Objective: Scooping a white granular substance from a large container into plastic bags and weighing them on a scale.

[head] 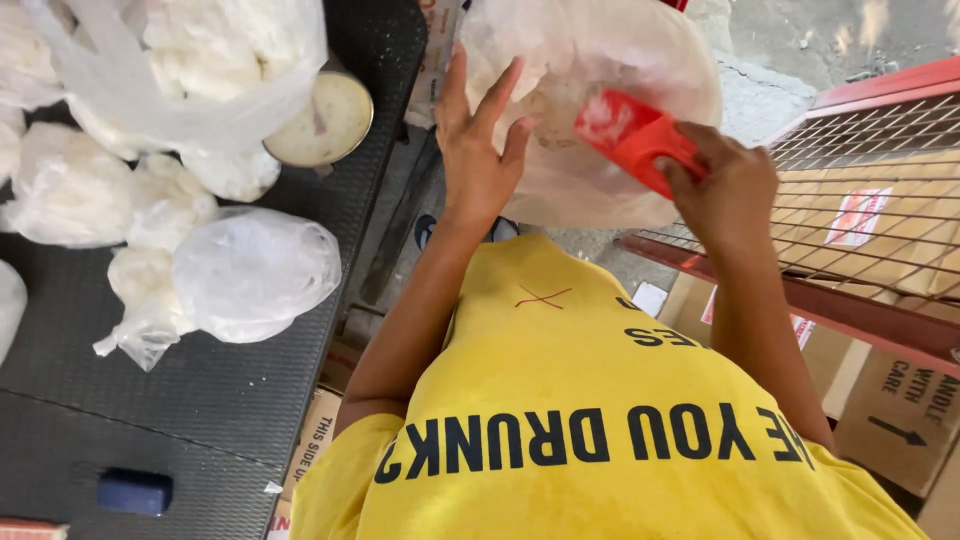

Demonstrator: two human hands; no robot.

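Red plastic scoop is gripped in the right hand, fingers clenched round its handle, blade dusted white and pushed against the translucent plastic bag held up ahead of both hands; left hand is flat and spread on the bag's near left side, fingers extended, propping rather than pinching; bag holds a pale, lumpy white fill, contents too blurred through the film to name; judged step: portioning with the scoop at the bag, scoop at or just inside the bag mouth, can't tell which; next move looks to need the left hand keeping the film taut and the mouth open while the right tilts the scoop without spilling. Counts: one scoop, one bag in hand; left of the left hand, on the dark ribbed table, roughly five or six filled white bags in a loose cluster, some overlapping so exact count is uncertain; one round dial scale among them, partly under a bag; one small blue block near the table's near edge; right of the right hand, one red wire-mesh cage with cardboard cartons behind and below it.
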